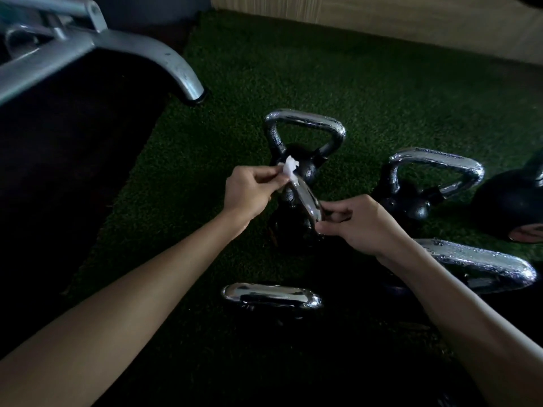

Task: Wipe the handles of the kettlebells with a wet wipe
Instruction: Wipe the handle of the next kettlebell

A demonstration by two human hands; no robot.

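both hands on one kettlebell handle, wipe in the left.
left hand (pixel 252 190), forearm stretched forward and wrist straight, pinches a crumpled white wet wipe (pixel 289 167) between thumb and fingertips at the upper end of the polished chrome handle (pixel 307 199) of a black kettlebell. right hand (pixel 361 223), reaching in from the right, has its fingers curled round that handle's lower end. on the green artificial turf (pixel 352 83) stand a droplet-covered rear kettlebell (pixel 305 120) just behind and a right-side kettlebell (pixel 435 163). grey metal frame leg (pixel 164 60) at upper left.
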